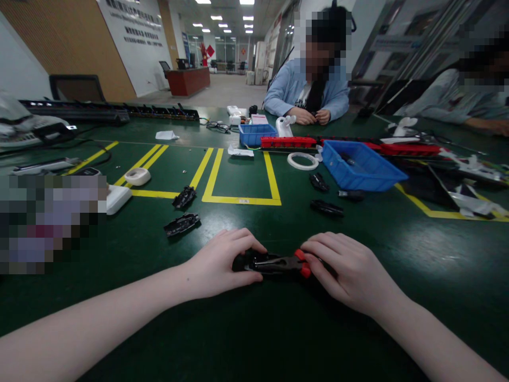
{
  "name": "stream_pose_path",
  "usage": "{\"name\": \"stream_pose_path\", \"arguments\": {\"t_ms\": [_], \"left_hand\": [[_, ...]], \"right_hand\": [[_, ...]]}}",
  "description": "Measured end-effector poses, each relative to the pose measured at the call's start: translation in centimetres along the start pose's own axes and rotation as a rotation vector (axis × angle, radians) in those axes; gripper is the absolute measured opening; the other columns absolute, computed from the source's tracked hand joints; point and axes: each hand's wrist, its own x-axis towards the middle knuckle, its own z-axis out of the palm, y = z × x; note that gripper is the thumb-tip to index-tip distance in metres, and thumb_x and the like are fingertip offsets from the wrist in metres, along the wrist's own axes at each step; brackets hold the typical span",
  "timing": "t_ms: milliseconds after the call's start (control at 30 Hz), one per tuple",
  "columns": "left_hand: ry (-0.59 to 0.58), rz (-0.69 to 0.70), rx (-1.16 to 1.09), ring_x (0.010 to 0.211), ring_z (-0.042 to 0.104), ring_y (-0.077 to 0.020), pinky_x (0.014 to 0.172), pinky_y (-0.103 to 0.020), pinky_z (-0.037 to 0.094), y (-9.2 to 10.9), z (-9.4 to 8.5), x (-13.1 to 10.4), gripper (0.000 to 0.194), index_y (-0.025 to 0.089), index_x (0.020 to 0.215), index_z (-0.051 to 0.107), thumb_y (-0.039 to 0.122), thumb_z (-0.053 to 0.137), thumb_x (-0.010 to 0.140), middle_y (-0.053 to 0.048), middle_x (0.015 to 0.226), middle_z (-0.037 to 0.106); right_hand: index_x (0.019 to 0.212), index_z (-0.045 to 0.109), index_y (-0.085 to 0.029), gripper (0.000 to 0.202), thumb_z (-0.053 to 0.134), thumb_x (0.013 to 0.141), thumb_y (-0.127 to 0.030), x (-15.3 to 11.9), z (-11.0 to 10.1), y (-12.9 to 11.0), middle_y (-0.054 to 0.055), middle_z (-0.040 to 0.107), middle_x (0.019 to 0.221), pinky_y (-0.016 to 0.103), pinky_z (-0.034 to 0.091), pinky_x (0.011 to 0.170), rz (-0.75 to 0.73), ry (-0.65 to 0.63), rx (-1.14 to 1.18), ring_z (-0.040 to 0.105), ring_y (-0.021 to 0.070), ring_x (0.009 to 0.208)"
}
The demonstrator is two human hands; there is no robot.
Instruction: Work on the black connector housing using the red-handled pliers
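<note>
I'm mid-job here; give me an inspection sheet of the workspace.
Surface: green table, marked with yellow tape.
Job's things: red-gripped pliers against a black piece.
Clutter: loose black parts on both sides; large bin, small bin, tape roll beyond.
Grippers: left hand on the black piece; right hand on the pliers' grips.
Cables: black cable at far left; nothing seen at the hands.
Surroundings: person opposite, another person at right.
</note>
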Motion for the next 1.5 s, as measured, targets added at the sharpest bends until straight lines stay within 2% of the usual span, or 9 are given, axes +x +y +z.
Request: {"name": "stream_pose_path", "arguments": {"t_ms": [267,600,767,1000,1100,1267,1500], "left_hand": [[0.007,0.005,0.001,0.102,0.062,-0.0228,0.088,-0.038,0.043,-0.1,0.0,-0.1,0.033,0.024,0.116,0.064,0.026,0.078,0.087,-0.003,0.114,0.067],[0.005,-0.001,-0.003,0.102,0.062,-0.0223,0.088,-0.038,0.043,-0.1,0.0,0.0,0.033,0.023,0.117,0.064,0.025,0.077,0.087,-0.003,0.114,0.066],[0.000,0.002,-0.009,0.102,0.062,-0.0230,0.090,-0.039,0.045,-0.1,-0.1,-0.1,0.032,0.023,0.116,0.064,0.027,0.076,0.088,-0.003,0.115,0.066],[0.004,0.001,-0.016,0.107,0.061,-0.0238,0.095,-0.041,0.046,-0.2,-0.1,-0.2,0.031,0.024,0.118,0.064,0.027,0.075,0.089,-0.004,0.116,0.065],[0.005,0.004,-0.014,0.108,0.061,-0.0245,0.095,-0.041,0.046,-0.1,-0.1,-0.2,0.031,0.023,0.117,0.064,0.027,0.075,0.089,-0.004,0.116,0.066],[0.013,0.020,-0.007,0.106,0.061,-0.0238,0.094,-0.040,0.046,-0.1,-0.1,-0.3,0.031,0.023,0.117,0.064,0.027,0.075,0.089,-0.004,0.116,0.066],[0.020,0.077,0.024,0.107,0.062,-0.0241,0.093,-0.040,0.047,-0.5,0.1,-0.2,0.032,0.022,0.118,0.064,0.032,0.075,0.089,-0.006,0.116,0.066]], "right_hand": [[0.093,0.068,-0.016,0.024,0.047,0.099,-0.023,0.0,-0.1,0.1,0.008,0.074,0.085,0.031,0.050,0.064,0.007,-0.019,-0.011,0.066,0.0174,0.072],[0.098,0.068,-0.017,0.020,0.049,0.099,-0.025,-0.4,-0.6,0.9,0.008,0.075,0.090,0.032,0.053,0.067,-0.009,0.031,-0.025,0.070,0.0184,0.079],[0.099,0.068,-0.018,0.021,0.050,0.099,-0.029,-0.7,-0.9,2.2,0.008,0.075,0.093,0.034,0.054,0.068,0.079,0.031,-0.030,0.070,0.0205,0.081],[0.096,0.068,-0.021,0.029,0.047,0.101,-0.039,-0.9,0.0,3.5,0.008,0.072,0.092,0.037,0.053,0.069,0.232,-0.064,-0.024,0.068,0.0221,0.081],[0.098,0.067,-0.019,0.029,0.047,0.101,-0.040,-0.8,0.1,3.4,0.009,0.070,0.095,0.037,0.051,0.071,0.231,-0.057,-0.055,0.065,0.0227,0.084],[0.097,0.065,-0.016,0.026,0.050,0.101,-0.037,-0.7,-0.3,2.8,0.010,0.066,0.092,0.035,0.044,0.068,0.171,-0.002,-0.269,0.060,0.0225,0.081],[0.091,0.069,-0.016,0.022,0.054,0.099,-0.030,-0.1,-0.9,0.8,0.011,0.069,0.090,0.035,0.040,0.068,0.082,0.038,-0.443,0.060,0.0222,0.079]]}}
